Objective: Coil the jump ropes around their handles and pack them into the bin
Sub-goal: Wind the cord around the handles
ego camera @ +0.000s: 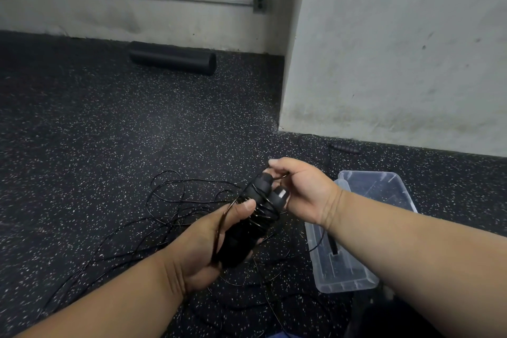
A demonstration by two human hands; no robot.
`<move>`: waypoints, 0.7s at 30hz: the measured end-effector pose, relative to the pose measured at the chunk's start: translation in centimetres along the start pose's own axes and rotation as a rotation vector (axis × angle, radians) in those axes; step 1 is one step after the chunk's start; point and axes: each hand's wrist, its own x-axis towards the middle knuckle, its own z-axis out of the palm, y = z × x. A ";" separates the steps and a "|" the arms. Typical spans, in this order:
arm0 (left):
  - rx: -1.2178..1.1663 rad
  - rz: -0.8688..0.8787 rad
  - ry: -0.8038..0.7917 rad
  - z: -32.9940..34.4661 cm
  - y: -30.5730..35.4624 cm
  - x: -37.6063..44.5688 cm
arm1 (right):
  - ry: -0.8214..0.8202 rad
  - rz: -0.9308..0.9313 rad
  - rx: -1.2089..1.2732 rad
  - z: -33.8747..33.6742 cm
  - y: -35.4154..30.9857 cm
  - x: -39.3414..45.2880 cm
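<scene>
Clear bin (406, 192) sits on the floor at right, just beyond the right forearm. Loose cord (164, 195) sprawls across the floor: judged light, springy, tangle-prone. Paired foam handles (255, 217), judged soft and grippy, are the sound hold; left hand (211, 244) wraps them, thumb pressing coils. Right hand (299, 189) pinches a cord loop at the top.

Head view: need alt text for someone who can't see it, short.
A left hand grips a pair of black jump rope handles half wrapped in thin black cord, while the right hand pinches the cord at their top end. Loose cord trails over the speckled floor; a clear plastic bin sits to the right.
</scene>
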 end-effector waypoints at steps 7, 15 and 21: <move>-0.160 -0.072 -0.067 0.3 -0.7 -0.2 | 0.181 0.028 0.019 0.7 0.9 0.4; -0.261 -0.030 0.012 1.2 -1.8 -0.1 | 0.228 0.010 0.152 0.8 2.3 0.7; -0.245 0.008 0.114 1.3 -2.3 0.0 | 0.265 0.065 0.101 0.3 2.3 1.1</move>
